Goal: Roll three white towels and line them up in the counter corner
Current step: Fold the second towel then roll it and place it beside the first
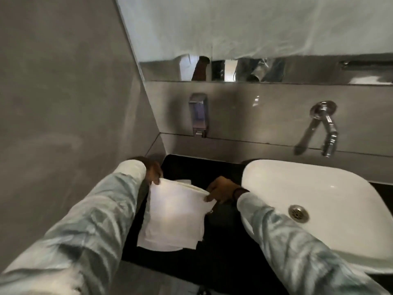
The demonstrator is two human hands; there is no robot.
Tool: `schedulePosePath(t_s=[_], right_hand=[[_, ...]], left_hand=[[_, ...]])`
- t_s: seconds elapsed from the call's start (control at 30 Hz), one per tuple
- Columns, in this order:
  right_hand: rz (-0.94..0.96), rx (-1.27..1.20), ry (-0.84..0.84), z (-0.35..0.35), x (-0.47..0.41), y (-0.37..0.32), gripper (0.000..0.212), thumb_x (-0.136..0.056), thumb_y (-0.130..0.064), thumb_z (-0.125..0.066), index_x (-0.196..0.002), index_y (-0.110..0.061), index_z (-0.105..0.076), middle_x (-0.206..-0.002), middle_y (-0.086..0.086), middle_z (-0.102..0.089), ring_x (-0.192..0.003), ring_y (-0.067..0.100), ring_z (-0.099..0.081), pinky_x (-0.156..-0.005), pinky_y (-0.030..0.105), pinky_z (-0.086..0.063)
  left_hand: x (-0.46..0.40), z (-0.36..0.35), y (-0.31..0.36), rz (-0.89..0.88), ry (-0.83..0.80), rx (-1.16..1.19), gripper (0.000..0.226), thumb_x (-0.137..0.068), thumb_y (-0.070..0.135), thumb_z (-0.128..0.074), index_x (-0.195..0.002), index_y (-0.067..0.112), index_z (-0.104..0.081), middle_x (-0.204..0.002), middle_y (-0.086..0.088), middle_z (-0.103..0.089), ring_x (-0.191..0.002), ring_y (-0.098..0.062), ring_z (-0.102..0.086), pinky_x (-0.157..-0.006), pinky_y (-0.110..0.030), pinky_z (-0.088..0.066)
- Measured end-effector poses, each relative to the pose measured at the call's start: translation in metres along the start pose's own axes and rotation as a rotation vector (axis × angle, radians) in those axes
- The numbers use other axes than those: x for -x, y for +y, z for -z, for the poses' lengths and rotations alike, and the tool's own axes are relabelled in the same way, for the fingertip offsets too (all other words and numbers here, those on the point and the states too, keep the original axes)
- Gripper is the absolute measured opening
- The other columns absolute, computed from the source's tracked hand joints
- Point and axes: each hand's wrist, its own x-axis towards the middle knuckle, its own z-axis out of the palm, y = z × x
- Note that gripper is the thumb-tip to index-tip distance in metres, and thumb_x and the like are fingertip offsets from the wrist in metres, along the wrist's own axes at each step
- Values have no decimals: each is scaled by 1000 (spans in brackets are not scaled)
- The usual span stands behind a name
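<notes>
A white towel (174, 218) hangs flat over the black counter (223, 258), held up by its far edge. My left hand (154, 171) pinches the towel's far left corner near the wall. My right hand (221, 191) grips the far right corner, close to the basin. Behind the raised edge, more white towel (184, 181) shows on the counter; how many lie there I cannot tell. The towel's near edge rests on the counter with layered corners showing.
A white basin (319, 209) fills the counter's right side, with a chrome tap (325, 128) on the back wall above it. A soap dispenser (197, 113) is mounted above the corner. A grey wall (63, 103) closes the left side. A mirror (255, 28) hangs above.
</notes>
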Motion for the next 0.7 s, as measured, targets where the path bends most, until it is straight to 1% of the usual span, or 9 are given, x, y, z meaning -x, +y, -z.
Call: schedulePosePath(t_s=[0.03, 0.07, 0.13, 0.3, 0.4, 0.47, 0.53, 0.6, 0.7], right_hand=[[4, -10, -25, 5, 24, 4, 36, -73, -22, -86, -105, -7, -74, -89, 7, -70, -67, 14, -64, -59, 30, -60], [3, -27, -32, 11, 57, 14, 33, -74, -22, -86, -102, -9, -74, -87, 6, -69, -65, 13, -64, -62, 31, -61], [-30, -76, -64, 25, 104, 31, 27, -75, -22, -85, -98, -16, -73, -87, 5, -70, -70, 13, -66, -66, 31, -62], [-133, -130, -43, 69, 229, 95, 29, -70, -27, -87, -94, -23, -72, -79, -5, -77, -76, 12, -75, -67, 28, -60], [-204, -150, 45, 98, 301, 150, 32, -72, -28, -85, -101, -24, -72, -78, -6, -78, -77, 12, -75, -67, 26, -57], [-255, -113, 124, 115, 338, 186, 29, -80, -24, -79, -108, -20, -72, -86, -2, -75, -77, 13, -71, -66, 27, -56], [-314, -95, 167, 127, 377, 226, 23, -80, -22, -79, -102, -20, -74, -91, 1, -74, -76, 14, -70, -66, 28, -54], [-391, -178, 236, 136, 416, 272, 12, -77, -18, -82, -87, -22, -76, -79, 1, -74, -71, 16, -70, -63, 28, -51], [-477, -246, 340, 145, 455, 325, 13, -76, -10, -81, -82, -20, -75, -70, 1, -72, -59, 14, -68, -53, 22, -48]], left_hand=[[25, 2, 17, 7, -71, -19, 38, -97, 9, -53, -134, 0, -51, -136, -25, -55, -85, -24, -64, -68, -22, -54], [52, 1, 38, 10, -120, -42, 40, -99, 13, -52, -137, 3, -47, -138, -24, -54, -88, -23, -65, -76, -27, -55], [86, -4, 73, 19, -185, -60, 41, -101, 16, -49, -140, 5, -42, -141, -22, -51, -108, -25, -60, -88, -38, -52], [130, -24, 176, -68, -292, -120, 41, -100, 16, -48, -140, 10, -44, -144, -16, -51, -111, -22, -54, -78, -30, -47], [132, -48, 255, -122, -344, -214, 40, -101, 16, -48, -140, 12, -43, -145, -11, -50, -114, -21, -59, -72, -26, -53], [131, -65, 306, -160, -319, -181, 36, -99, 16, -53, -134, 17, -49, -132, -3, -57, -104, -18, -64, -68, -24, -53], [131, -83, 361, -241, -308, -203, 26, -95, 18, -59, -120, 26, -59, -121, 6, -60, -98, -13, -64, -76, -26, -48], [127, -100, 425, -313, -316, -255, 20, -93, 20, -61, -110, 31, -61, -121, 6, -62, -101, -13, -64, -86, -28, -45], [113, -122, 499, -399, -312, -315, 33, -94, 20, -60, -126, 26, -56, -125, 2, -61, -106, -17, -62, -90, -31, -45]])
